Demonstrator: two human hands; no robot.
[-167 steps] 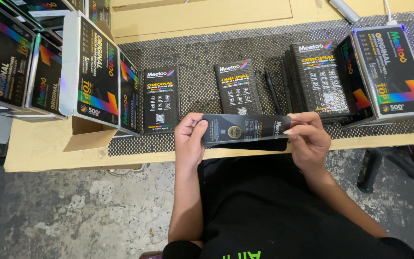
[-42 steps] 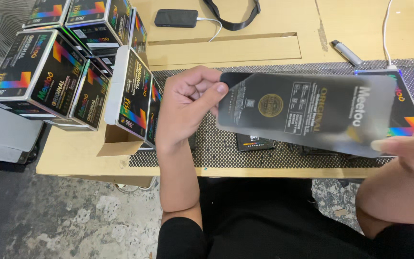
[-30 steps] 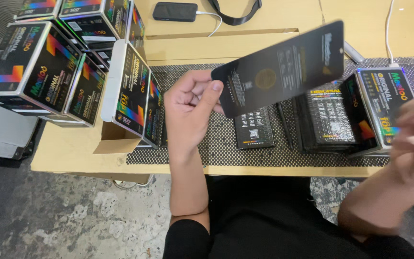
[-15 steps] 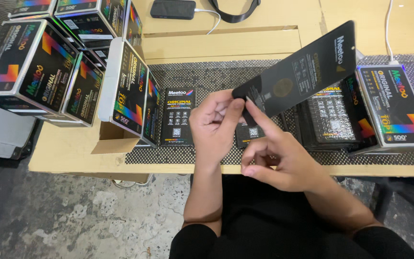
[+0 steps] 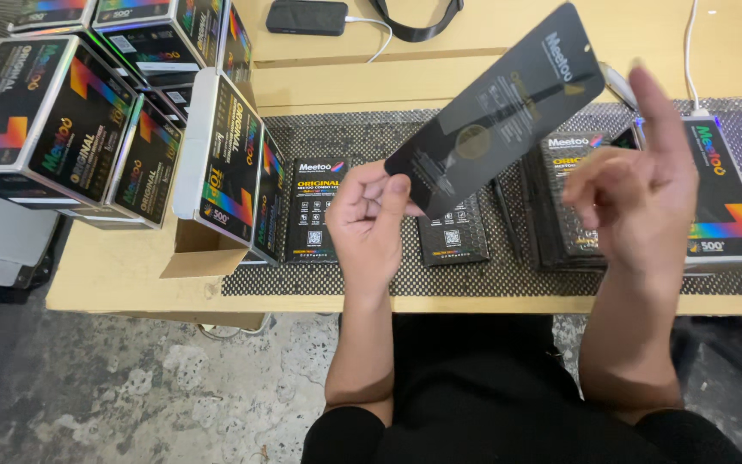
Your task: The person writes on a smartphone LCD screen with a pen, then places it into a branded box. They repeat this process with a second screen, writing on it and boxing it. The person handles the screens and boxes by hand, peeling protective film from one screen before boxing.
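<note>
My left hand (image 5: 373, 225) pinches the lower end of a long flat black package (image 5: 495, 112) between thumb and fingers and holds it up, slanting toward the upper right above the table. My right hand (image 5: 637, 185) hovers to the right of the package, empty, with its fingers spread and the index finger pointing up. Under the hands, small black printed packets (image 5: 318, 210) lie flat on a dark mesh mat (image 5: 508, 271), and a stack of black packets (image 5: 573, 202) sits behind my right hand.
Black boxes with rainbow stripes (image 5: 88, 120) are piled at the left on an open carton (image 5: 195, 249). Another such box (image 5: 723, 193) lies at the right. A phone (image 5: 307, 15) with a cable, a black strap and a pen lie on the wooden table (image 5: 440, 64). Concrete floor below.
My right hand has let go of the package's lower part and moved up to the right, fingers spread. My left hand still holds the package, tilted the same way.
</note>
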